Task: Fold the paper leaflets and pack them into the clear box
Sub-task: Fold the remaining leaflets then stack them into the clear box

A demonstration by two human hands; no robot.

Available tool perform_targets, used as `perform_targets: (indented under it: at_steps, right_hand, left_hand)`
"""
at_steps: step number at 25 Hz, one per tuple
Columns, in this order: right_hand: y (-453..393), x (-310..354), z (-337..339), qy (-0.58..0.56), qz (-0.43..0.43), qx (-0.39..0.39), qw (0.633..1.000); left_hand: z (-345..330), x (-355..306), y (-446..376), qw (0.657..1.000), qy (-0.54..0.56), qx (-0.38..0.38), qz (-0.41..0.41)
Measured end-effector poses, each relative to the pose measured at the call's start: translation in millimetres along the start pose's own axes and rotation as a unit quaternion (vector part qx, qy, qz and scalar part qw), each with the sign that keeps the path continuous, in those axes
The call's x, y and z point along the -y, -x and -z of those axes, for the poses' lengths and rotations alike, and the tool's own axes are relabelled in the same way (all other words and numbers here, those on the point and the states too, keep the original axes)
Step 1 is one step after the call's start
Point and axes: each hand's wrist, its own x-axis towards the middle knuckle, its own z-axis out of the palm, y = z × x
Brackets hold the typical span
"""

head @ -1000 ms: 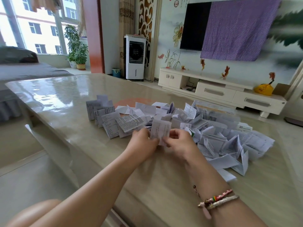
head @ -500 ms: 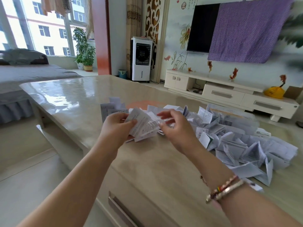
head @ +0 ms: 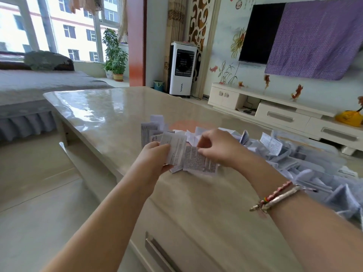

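Our left hand [head: 155, 160] grips a small bundle of folded leaflets [head: 174, 152] above the table's [head: 102, 114] near edge; our right hand [head: 218, 148] pinches the top one [head: 198, 161], long axis running rightward. We see no clear box.

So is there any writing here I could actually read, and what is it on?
Leaflets gripped by the left hand and right hand: dense printed lines, too small and blurred to read.
Red seal on the wall: one character, not legible.
Air cooler: no readable label.
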Motion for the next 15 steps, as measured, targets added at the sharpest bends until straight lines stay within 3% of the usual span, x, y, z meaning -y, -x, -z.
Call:
perform_targets:
  at_steps: [3,5,8,11,15]
  right_hand:
    - [18,-2,12,-0.209,-0.066,-0.062,0.974]
    - [29,1,11,-0.363,-0.114,-0.072,0.922]
    - [41,6,-1,-0.502,-0.138,-0.040,0.853]
    - [46,6,-16,-0.578,-0.134,-0.035,0.804]
    - [48,4,-24,-0.596,-0.112,-0.031,0.795]
  left_hand:
    - [-6,4,5,0.999,0.023,0.022,-0.026]
    - [-12,7,10,0.998,0.024,0.026,-0.048]
    - [-23,12,12,0.997,0.038,0.030,-0.056]
    - [-30,22,7,0.997,0.026,0.016,-0.067]
    - [-31,34,2,0.996,0.006,0.018,-0.084]
